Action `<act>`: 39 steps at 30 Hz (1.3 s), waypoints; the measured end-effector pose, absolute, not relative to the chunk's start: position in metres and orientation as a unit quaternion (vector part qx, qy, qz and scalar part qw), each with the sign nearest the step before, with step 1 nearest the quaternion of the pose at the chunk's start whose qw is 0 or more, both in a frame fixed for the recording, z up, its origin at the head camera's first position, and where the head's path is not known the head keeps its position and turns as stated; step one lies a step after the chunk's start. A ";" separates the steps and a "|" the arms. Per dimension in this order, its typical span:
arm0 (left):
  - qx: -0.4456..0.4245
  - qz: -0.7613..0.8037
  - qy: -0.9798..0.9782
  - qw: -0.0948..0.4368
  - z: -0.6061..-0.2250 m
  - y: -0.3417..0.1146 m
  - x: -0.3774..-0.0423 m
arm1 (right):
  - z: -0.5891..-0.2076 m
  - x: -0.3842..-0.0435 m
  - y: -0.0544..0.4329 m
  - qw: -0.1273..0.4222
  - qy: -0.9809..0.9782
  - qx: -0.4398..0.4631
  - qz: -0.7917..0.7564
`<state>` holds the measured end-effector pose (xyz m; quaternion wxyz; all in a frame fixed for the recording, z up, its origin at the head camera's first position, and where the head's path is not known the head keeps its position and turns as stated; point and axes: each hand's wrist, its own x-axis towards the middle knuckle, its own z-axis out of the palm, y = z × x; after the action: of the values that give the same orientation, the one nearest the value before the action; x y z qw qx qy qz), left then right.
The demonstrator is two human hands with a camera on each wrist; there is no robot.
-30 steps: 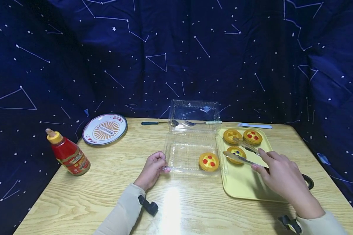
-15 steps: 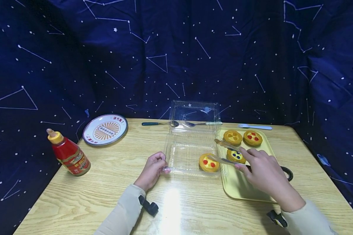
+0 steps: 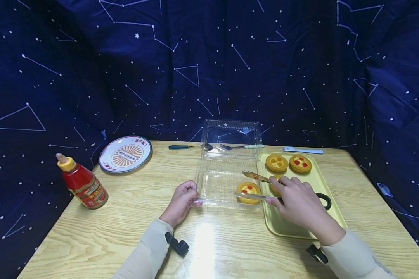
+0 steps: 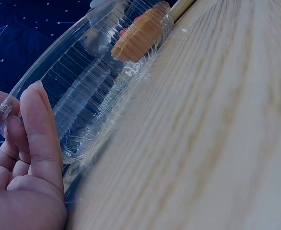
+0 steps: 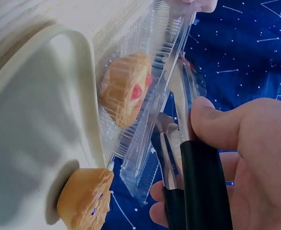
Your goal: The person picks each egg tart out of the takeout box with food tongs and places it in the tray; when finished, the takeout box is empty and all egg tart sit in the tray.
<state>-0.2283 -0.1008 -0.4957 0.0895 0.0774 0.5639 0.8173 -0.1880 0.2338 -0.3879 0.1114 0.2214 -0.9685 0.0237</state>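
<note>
My left hand (image 3: 179, 203) pinches the near left corner of a clear plastic clamshell box (image 3: 213, 186), thumb on the rim in the left wrist view. The box's lid stands raised at the back. Inside, at the near right, sits an egg tart with red pieces (image 3: 248, 187). My right hand (image 3: 302, 201) grips black-handled metal tongs (image 5: 203, 182), their two arms spread over the box. One arm crosses above the red-dotted tart; the right wrist view shows space between them. Partly hidden under this hand, a tart with blue dots (image 5: 83, 199) sits on the yellow tray (image 3: 286, 223).
Two more tarts, one plain (image 3: 276, 163) and one red-dotted (image 3: 300, 163), sit at the tray's back. A spoon (image 3: 185, 147), a fork (image 3: 253, 146) and a blue fork (image 3: 303, 150) lie along the back edge. At left are a plate (image 3: 125, 154) and a red sauce bottle (image 3: 87, 186).
My right hand has moved left with the tongs, from over the blue-dotted tart on the tray to over the red-dotted tart in the box. The left hand has stayed at the box corner.
</note>
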 end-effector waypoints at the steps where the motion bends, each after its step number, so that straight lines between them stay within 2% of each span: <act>1: 0.077 0.818 0.562 0.089 -0.496 -0.101 -0.228 | -0.388 -0.189 0.233 0.109 -0.969 0.223 0.021; 25: 0.074 0.821 0.559 0.090 -0.496 -0.101 -0.228 | -0.386 -0.203 0.211 0.054 -0.968 0.242 -0.044; 29: 0.074 0.820 0.560 0.089 -0.496 -0.101 -0.228 | -0.389 -0.206 0.211 0.062 -0.966 0.248 -0.041; 39: 0.077 0.820 0.560 0.091 -0.496 -0.101 -0.228 | -0.398 -0.199 0.222 0.132 -0.962 0.237 0.021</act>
<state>-0.2282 -0.1012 -0.4965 0.0910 0.0769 0.5596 0.8202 -0.1993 0.2215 -0.3977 0.1321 0.2368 -0.9623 0.0209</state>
